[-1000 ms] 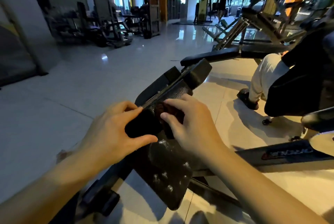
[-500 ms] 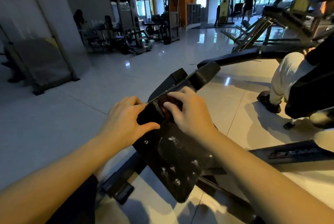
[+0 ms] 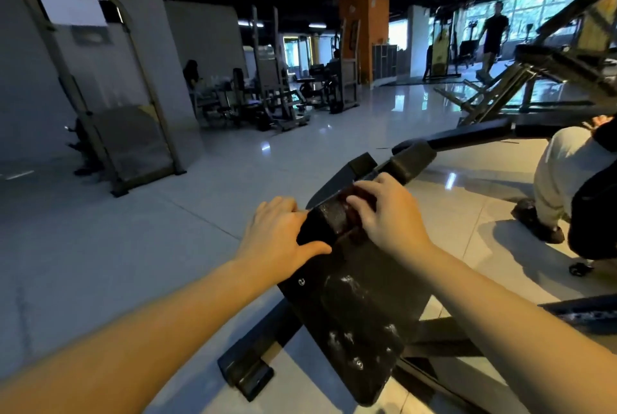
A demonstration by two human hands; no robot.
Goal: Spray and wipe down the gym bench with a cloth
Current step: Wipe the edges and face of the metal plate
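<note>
A black padded gym bench (image 3: 360, 313) slopes up and away from me, its near part flecked with wet shiny spots. My left hand (image 3: 277, 233) grips the pad's left edge, thumb on top and fingers over the side. My right hand (image 3: 390, 213) holds a dark reddish-brown cloth (image 3: 352, 211) pressed against the upper part of the pad, fingers curled over it. Most of the cloth is hidden under that hand. No spray bottle is in view.
A person in pale trousers (image 3: 567, 180) crouches close on the right, by a flat black bench (image 3: 467, 136). The bench's black foot (image 3: 247, 373) stands on the glossy tiled floor. Weight machines (image 3: 277, 96) line the back, and a person (image 3: 494, 36) walks far off.
Both hands have slid a little farther up the pad with the cloth. The view has lifted, so more of the room and the pad's lower end show.
</note>
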